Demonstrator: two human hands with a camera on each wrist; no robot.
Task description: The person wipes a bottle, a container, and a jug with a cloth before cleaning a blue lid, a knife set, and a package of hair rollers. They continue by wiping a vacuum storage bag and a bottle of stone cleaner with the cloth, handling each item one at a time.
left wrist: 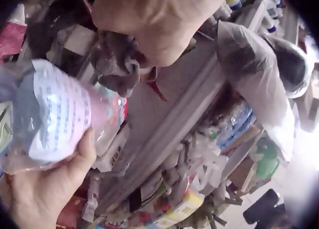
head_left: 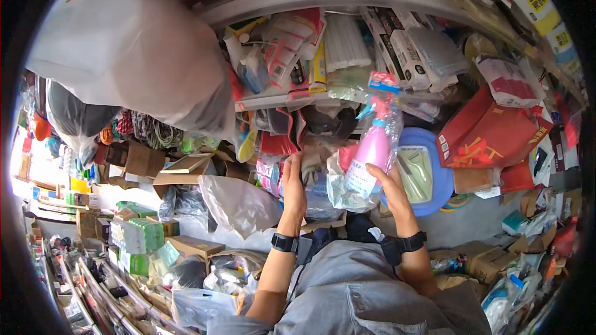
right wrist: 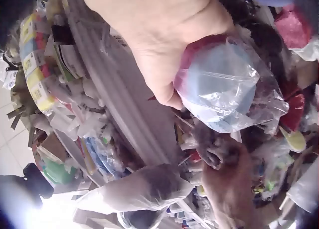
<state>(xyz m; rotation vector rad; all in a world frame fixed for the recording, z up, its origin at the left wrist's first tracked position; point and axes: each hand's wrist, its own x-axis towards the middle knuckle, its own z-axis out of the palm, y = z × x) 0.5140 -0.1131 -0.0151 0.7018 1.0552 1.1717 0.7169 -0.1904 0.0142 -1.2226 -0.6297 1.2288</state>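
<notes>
Crowded white shelves (head_left: 267, 103) face the right hand (head_left: 391, 189) gripping a clear-bagged pink plastic spray bottle (head_left: 374, 147) (a holding-and-handling step, I'd judge), the straight-fingered left hand (head_left: 294, 190) empty, any next move calling for steadiness.

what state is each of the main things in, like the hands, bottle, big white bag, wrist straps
Pink spray bottle: wrapped in clear plastic, held up
Right hand: gripping the bottle, thumb across it
Left hand: open, fingers straight
Big white bag: bulging, contents not readable
Black wrist straps: fastened, one on each wrist
Translucent bag: crumpled
</notes>
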